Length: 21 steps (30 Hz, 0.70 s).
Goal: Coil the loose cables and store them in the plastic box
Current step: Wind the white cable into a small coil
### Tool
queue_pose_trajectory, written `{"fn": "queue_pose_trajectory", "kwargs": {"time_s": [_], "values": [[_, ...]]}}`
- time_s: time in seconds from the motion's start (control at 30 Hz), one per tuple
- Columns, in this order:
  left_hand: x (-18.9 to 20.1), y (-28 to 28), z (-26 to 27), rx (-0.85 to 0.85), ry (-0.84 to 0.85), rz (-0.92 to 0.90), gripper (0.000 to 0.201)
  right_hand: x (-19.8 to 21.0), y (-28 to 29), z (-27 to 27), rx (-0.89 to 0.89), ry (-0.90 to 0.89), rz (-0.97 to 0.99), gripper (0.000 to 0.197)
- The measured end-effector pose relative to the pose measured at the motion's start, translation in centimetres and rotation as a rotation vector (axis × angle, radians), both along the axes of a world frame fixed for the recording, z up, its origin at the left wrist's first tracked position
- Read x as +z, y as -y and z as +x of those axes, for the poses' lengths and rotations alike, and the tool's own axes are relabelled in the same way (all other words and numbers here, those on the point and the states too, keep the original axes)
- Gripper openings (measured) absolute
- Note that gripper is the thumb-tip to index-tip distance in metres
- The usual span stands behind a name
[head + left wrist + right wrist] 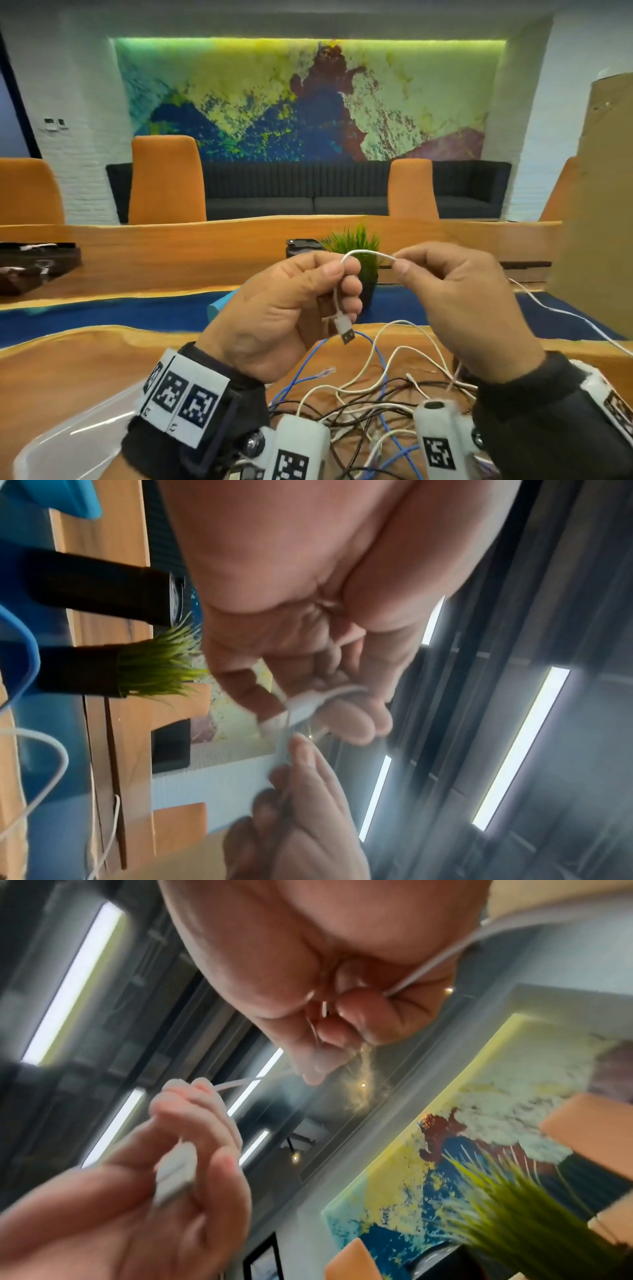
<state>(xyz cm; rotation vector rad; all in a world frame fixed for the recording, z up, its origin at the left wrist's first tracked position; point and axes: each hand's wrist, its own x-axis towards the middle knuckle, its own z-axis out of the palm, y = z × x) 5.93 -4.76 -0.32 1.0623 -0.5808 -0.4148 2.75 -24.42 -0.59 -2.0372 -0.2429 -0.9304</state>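
Observation:
Both hands are raised above the wooden table (85, 370), sharing one white USB cable (368, 253). My left hand (342, 274) grips it near the end, fingers curled, and the USB plug (346, 330) hangs below the palm. A short arc further along, my right hand (399, 262) pinches the cable between thumb and forefinger; the rest trails down to the table. In the right wrist view the plug (174, 1175) lies across the left fingers. Under the hands lies a tangle of white, blue and dark cables (376, 394). A clear plastic box (78, 431) sits at the lower left.
A small potted plant (356, 246) and a dark round object (301, 246) stand behind the hands. A tall cardboard box (599, 205) stands at the right, a black case (34, 260) at the far left. A light blue object (219, 305) is partly hidden by the left hand.

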Motion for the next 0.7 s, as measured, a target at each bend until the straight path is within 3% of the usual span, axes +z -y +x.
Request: {"fn": "queue_pose_trajectory", "kwargs": {"time_s": [0.1,0.2,0.3,0.37,0.63,0.7], "values": [[0.0,0.4,0.0,0.146,0.03,-0.099,0.016,-0.1,-0.8,-0.4,0.116,-0.065,-0.357,0.012],[-0.3,0.6,0.0,0.341,0.291,0.069,0.021,0.5,-1.3,-1.4,0.148,-0.084,-0.675,0.025],[-0.7,1.0,-0.3,0.437,0.595,0.317,0.013,1.5,-0.9,-2.2,0.157,-0.041,-0.62,0.02],[-0.9,1.2,-0.3,0.41,0.66,0.39,0.012,1.9,-0.3,-2.2,0.144,0.014,-0.558,0.015],[-1.3,0.8,-0.1,0.25,0.49,0.453,0.011,0.9,0.7,-0.1,-0.007,0.195,-0.398,0.008],[-1.4,0.5,0.1,0.154,0.372,0.369,0.01,0.3,0.7,0.5,-0.048,0.195,-0.333,0.007]]}}
